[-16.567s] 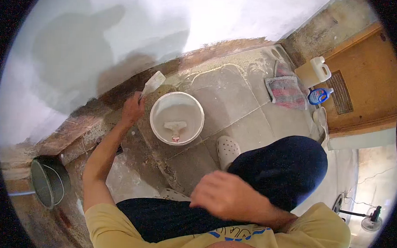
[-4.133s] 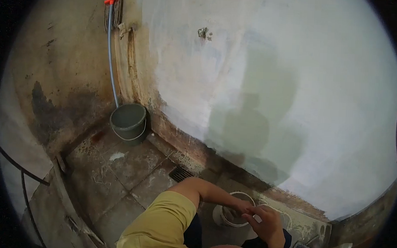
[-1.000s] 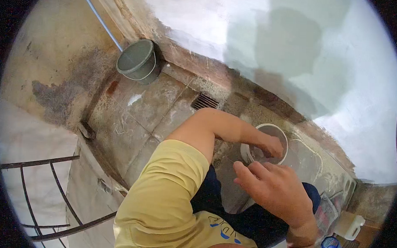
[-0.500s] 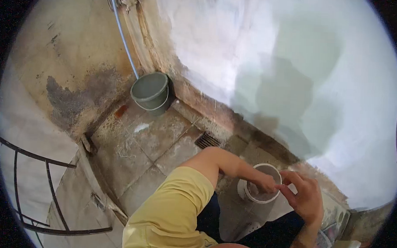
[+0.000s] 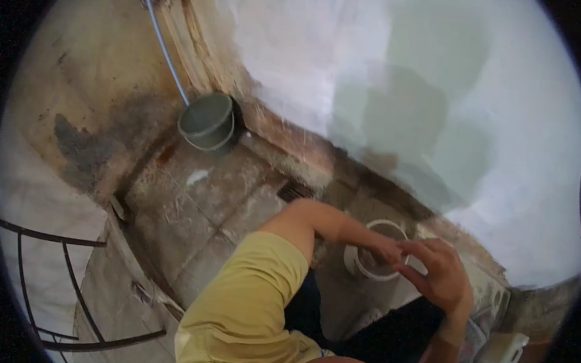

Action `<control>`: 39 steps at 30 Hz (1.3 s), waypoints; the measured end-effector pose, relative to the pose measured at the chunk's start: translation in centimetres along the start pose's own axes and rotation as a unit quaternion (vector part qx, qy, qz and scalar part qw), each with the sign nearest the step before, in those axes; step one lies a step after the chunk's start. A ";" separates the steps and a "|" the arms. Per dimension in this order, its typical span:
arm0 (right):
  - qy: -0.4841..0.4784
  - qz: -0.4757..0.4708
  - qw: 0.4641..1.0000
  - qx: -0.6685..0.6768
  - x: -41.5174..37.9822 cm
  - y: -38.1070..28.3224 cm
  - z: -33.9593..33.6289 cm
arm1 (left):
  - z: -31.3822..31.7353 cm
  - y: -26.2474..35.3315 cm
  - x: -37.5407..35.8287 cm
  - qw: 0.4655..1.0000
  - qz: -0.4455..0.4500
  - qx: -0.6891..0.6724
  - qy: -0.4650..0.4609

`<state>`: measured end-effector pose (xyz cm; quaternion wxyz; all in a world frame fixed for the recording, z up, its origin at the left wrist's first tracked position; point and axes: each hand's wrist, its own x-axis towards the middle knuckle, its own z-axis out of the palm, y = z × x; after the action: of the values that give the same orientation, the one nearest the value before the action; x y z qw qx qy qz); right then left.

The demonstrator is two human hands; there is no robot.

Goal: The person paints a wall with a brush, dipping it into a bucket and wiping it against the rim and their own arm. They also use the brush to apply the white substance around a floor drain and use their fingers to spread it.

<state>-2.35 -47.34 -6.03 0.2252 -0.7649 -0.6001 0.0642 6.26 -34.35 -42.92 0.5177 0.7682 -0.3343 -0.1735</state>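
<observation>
A white bucket (image 5: pixel 359 268) stands on the floor between my knees, with something greyish inside. My left hand (image 5: pixel 386 250) is over the bucket's opening, its fingers drawn together; whatever they hold is too small to make out. Close to it at the bucket's right rim is my right hand (image 5: pixel 436 271), thumb and forefinger curved toward the left fingertips. Whether the right fingers pinch anything cannot be seen clearly.
A green-grey bucket (image 5: pixel 206 122) sits in the corner under a blue hose (image 5: pixel 162 44). A floor drain (image 5: pixel 293 190) lies along the wall. Black metal railings (image 5: pixel 76 278) are at left, a pale plastic container (image 5: pixel 506 350) at lower right.
The surroundings have shifted slightly up and left in the view. My right hand's fingers have come closer to my left fingertips above the bucket's rim.
</observation>
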 end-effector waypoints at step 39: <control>-0.165 -0.079 0.980 -0.077 -4.5 -1.5 8.7 | -1.0 7.5 1.3 0.858 0.058 0.489 -0.144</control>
<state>-8.06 -48.99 -13.88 0.0679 -0.7086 -0.6910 0.1255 5.27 -36.37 -35.60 0.0302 0.8683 -0.4907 -0.0659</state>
